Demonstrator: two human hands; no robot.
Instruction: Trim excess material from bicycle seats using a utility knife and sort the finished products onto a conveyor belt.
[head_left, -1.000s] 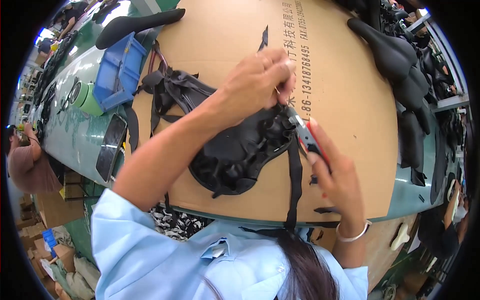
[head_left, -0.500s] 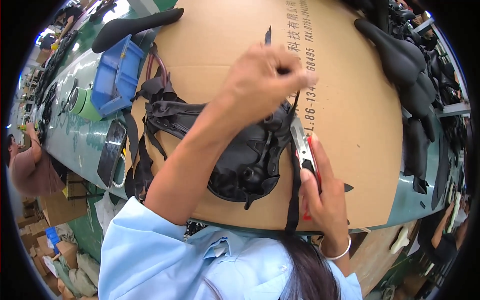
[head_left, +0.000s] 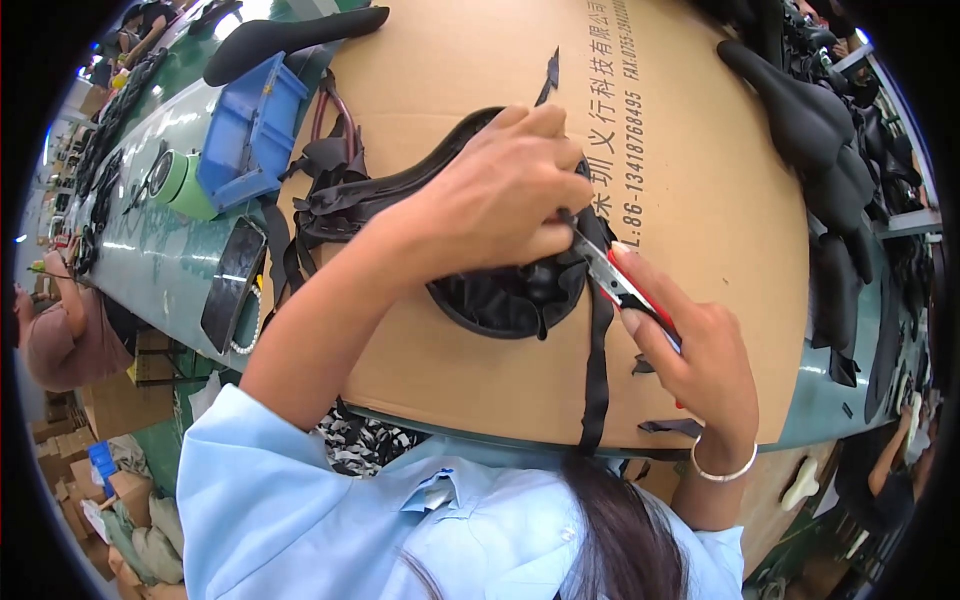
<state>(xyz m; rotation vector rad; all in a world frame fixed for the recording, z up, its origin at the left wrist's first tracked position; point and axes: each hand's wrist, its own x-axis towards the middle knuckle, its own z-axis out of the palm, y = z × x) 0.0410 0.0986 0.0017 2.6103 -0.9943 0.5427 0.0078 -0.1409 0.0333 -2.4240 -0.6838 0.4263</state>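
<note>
Cardboard (head_left: pixel 720 300) covers the green table (head_left: pixel 130 230), blue bin (head_left: pixel 252 130) at ten o'clock; at centre, the left hand (head_left: pixel 515 185) seemingly pinches a black saddle (head_left: pixel 480 303); the right hand (head_left: pixel 700 350) grips a utility knife (head_left: pixel 613 280).

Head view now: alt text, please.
The right hand holds a utility knife, blade beside the left hand, at the edge of a black saddle on cardboard. A blue bin sits left; more saddles lie right.
</note>
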